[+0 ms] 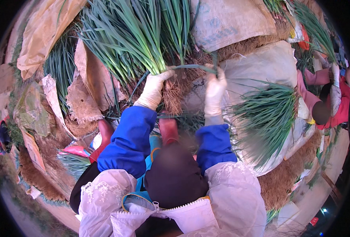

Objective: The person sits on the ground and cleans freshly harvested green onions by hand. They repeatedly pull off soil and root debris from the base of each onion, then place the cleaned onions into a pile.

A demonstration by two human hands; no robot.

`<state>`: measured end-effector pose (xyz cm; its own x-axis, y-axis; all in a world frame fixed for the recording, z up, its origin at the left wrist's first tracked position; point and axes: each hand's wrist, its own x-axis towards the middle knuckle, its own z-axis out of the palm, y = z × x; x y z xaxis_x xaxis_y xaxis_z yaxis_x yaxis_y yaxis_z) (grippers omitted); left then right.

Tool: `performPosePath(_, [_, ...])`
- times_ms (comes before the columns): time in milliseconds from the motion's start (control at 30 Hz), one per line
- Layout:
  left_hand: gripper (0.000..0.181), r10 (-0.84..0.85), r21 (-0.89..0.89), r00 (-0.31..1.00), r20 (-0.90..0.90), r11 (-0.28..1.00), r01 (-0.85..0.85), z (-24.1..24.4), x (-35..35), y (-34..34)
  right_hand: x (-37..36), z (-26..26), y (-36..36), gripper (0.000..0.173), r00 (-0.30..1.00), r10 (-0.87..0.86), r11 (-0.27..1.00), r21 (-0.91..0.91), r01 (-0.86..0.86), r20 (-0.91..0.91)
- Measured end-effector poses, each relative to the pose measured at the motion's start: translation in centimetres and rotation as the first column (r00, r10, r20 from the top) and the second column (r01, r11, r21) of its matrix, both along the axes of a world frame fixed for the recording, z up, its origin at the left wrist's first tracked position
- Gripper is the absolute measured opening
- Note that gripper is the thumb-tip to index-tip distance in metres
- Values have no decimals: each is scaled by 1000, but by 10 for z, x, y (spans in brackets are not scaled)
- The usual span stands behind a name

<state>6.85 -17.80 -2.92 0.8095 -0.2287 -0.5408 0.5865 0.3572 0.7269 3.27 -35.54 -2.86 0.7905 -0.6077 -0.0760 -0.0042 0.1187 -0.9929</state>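
Note:
My left hand (151,91), in a pale glove, grips a bunch of long green allium stalks (154,57), perhaps green garlic, just above its brown roots (172,99). The leaves fan out away from me. A flat green leaf strip (191,67) stretches from the gripped bunch to my right hand (215,91). That gloved hand pinches the strip's far end and is slightly blurred. Whether the strip passes all the way around the bunch is hidden by my left hand. More rooted stalks (112,56) lie close behind the bunch.
At right, a fanned heap of greens (269,115) rests on pale sacking (252,68). A printed woven sack (231,23) covers roots farther off. Burlap (81,97) lies at left. My red boots (168,130) stand among loose leaves. Another person (337,91) holds greens at far right.

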Motion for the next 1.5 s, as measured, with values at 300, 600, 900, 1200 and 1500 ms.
performPosePath(300, [12, 143, 121, 990, -12, 983, -141, -14, 10, -40, 27, -30, 18, 22, 830, 475, 870, 299, -392, -293])
performPosePath(600, [9, -107, 31, 994, 5, 994, 107, -10, 5, -4, 47, -7, 5, 52, 714, 383, 708, -310, -634, -586])
performPosePath(900, [10, 45, 112, 999, -27, 993, -42, -22, -2, -26, 58, -21, 13, 37, 639, 410, 605, -330, -724, -651])
performPosePath(1200, [16, 49, 15, 998, -26, 999, -49, -17, -9, -15, 67, -4, 2, 35, 705, 507, 122, -768, -629, -496])
performPosePath(1500, [27, 18, -281, 994, -110, 959, -49, -1, -19, -3, 45, 27, -22, 44, 743, 543, 755, -160, -636, -391])
